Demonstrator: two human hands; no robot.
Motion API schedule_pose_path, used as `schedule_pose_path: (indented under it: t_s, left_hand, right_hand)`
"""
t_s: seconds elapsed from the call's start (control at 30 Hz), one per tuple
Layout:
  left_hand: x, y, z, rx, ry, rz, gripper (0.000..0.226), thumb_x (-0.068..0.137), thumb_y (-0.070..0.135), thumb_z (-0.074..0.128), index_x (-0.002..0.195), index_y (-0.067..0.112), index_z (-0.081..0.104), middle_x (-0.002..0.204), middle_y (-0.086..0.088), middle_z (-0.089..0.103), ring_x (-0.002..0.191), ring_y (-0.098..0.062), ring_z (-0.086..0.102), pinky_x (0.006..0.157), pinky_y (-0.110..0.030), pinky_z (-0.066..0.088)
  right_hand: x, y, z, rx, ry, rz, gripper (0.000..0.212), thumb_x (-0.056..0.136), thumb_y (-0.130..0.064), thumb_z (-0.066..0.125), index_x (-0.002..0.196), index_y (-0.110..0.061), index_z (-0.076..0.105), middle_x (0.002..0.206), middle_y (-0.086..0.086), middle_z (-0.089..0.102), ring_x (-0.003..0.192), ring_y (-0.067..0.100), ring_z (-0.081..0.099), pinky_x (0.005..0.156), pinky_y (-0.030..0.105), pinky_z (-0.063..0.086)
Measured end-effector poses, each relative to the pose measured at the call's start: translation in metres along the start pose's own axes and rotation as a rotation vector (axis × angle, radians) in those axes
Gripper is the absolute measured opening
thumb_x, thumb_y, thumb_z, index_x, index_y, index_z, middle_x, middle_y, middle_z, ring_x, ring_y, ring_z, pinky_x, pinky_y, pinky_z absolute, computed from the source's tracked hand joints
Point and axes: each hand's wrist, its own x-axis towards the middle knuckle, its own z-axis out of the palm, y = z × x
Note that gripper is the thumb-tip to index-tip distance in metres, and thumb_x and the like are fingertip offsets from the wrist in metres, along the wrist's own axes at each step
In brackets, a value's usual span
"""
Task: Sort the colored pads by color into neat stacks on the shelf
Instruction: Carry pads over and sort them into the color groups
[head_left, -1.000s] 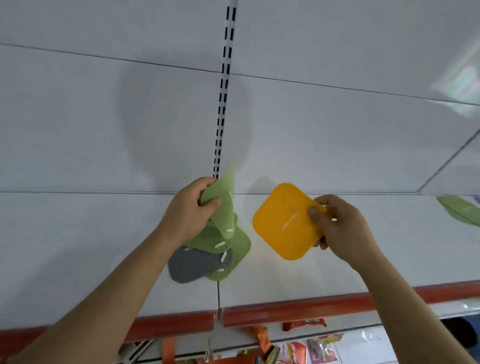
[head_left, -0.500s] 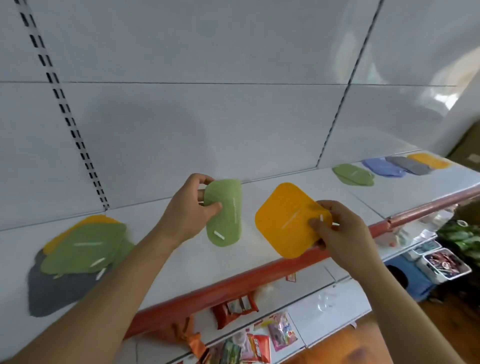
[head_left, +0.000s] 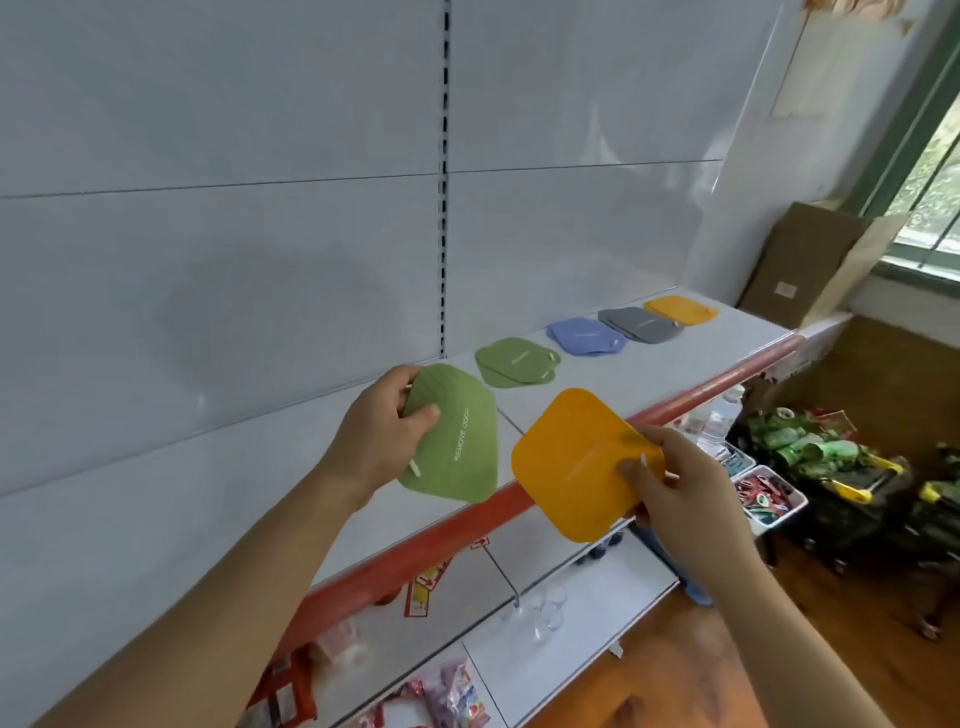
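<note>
My left hand (head_left: 376, 436) pinches a green pad (head_left: 457, 441) by its upper left corner, above the white shelf (head_left: 208, 499). My right hand (head_left: 675, 488) pinches an orange pad (head_left: 571, 462) at its right edge, held over the shelf's red front rail (head_left: 467, 519). Further right on the shelf lie four sorted stacks in a row: a green stack (head_left: 517, 362), a blue stack (head_left: 584, 335), a grey stack (head_left: 640, 323) and an orange stack (head_left: 680, 309).
A lower shelf (head_left: 571, 613) below holds glasses and packaged goods. A cardboard box (head_left: 800, 265) leans by the window at the right. Baskets of goods (head_left: 769, 488) and a dark cart (head_left: 841, 467) stand on the wooden floor.
My view has swung to the right: the mixed pile on the left has left the view and the sorted stacks are now near. Both hands still hold their pads.
</note>
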Motion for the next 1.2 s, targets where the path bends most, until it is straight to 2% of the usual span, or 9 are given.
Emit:
schedule_pose_path:
  t_s: [0.07,0.2,0.3,0.5,0.6,0.77,0.9,1.07,1.2]
  left_hand:
    - [0.023,0.001,0.024,-0.012,-0.023,-0.015,0.032,0.097,0.012,0.066,0.124,0.03,0.065,0.107,0.007,0.079,0.101,-0.015,0.075,0.096,-0.047,0.059]
    - [0.084,0.0,0.068,-0.085,-0.037,-0.049,0.031,0.096,0.007,0.066,0.117,0.03,0.067,0.106,0.003,0.079,0.1,-0.019,0.076,0.098,-0.051,0.059]
    - [0.137,-0.004,0.099,-0.173,-0.029,-0.085,0.031,0.096,0.003,0.066,0.115,0.028,0.068,0.111,-0.002,0.077,0.104,-0.02,0.074,0.101,-0.048,0.058]
    - [0.236,-0.016,0.142,-0.151,-0.097,-0.172,0.032,0.096,0.001,0.065,0.123,0.018,0.067,0.113,-0.007,0.076,0.104,-0.027,0.074,0.096,-0.047,0.06]
    - [0.272,-0.03,0.145,0.022,-0.125,-0.202,0.033,0.095,0.004,0.067,0.123,0.019,0.066,0.112,-0.006,0.076,0.102,-0.025,0.074,0.098,-0.047,0.059]
    - [0.304,-0.049,0.148,0.57,-0.156,-0.139,0.033,0.09,0.02,0.068,0.122,0.028,0.068,0.113,0.002,0.074,0.104,-0.023,0.069,0.091,-0.035,0.056]
    - [0.308,-0.049,0.16,0.892,-0.064,-0.107,0.039,0.094,0.028,0.066,0.132,0.021,0.064,0.125,-0.005,0.069,0.112,-0.028,0.064,0.09,-0.035,0.052]
    - [0.298,-0.026,0.184,0.971,0.125,-0.057,0.03,0.097,0.03,0.062,0.124,0.018,0.064,0.123,-0.001,0.066,0.109,-0.027,0.062,0.09,-0.042,0.054]
    - [0.291,-0.002,0.23,0.919,0.189,0.006,0.026,0.098,0.031,0.062,0.121,0.021,0.065,0.119,0.001,0.068,0.106,-0.027,0.062,0.087,-0.04,0.052]
  right_hand:
    - [0.015,0.019,-0.008,0.015,0.01,0.026,0.026,0.102,-0.025,0.062,0.122,-0.041,0.058,0.09,-0.013,0.071,0.072,-0.002,0.069,0.05,0.023,0.059]
    - [0.057,0.045,-0.021,0.004,0.017,0.04,0.024,0.101,-0.026,0.063,0.119,-0.043,0.059,0.087,-0.015,0.071,0.068,0.003,0.071,0.054,0.022,0.059]
    - [0.098,0.061,-0.031,-0.028,0.036,0.056,0.024,0.102,-0.03,0.063,0.118,-0.046,0.056,0.086,-0.01,0.072,0.059,0.011,0.072,0.058,0.037,0.063]
    - [0.186,0.081,-0.055,-0.067,0.031,0.033,0.024,0.101,-0.028,0.064,0.119,-0.043,0.062,0.075,-0.007,0.073,0.06,0.015,0.071,0.062,0.047,0.063]
    - [0.221,0.096,-0.058,-0.045,-0.001,0.056,0.026,0.101,-0.027,0.064,0.122,-0.042,0.062,0.079,-0.003,0.074,0.06,0.018,0.072,0.062,0.047,0.063]
    - [0.28,0.118,-0.059,-0.028,-0.092,0.042,0.024,0.101,-0.028,0.063,0.121,-0.043,0.062,0.074,-0.002,0.073,0.06,0.017,0.072,0.062,0.045,0.063]
    - [0.329,0.13,-0.054,-0.014,-0.18,-0.019,0.025,0.101,-0.024,0.063,0.123,-0.038,0.064,0.071,0.0,0.072,0.056,0.017,0.068,0.061,0.039,0.06]
    - [0.384,0.138,-0.062,0.014,-0.345,-0.131,0.025,0.101,-0.019,0.062,0.119,-0.035,0.065,0.069,0.003,0.072,0.055,0.017,0.067,0.06,0.039,0.06]
    - [0.413,0.148,-0.073,0.061,-0.378,-0.159,0.025,0.102,-0.017,0.062,0.121,-0.033,0.064,0.068,0.0,0.071,0.054,0.015,0.067,0.052,0.022,0.053]
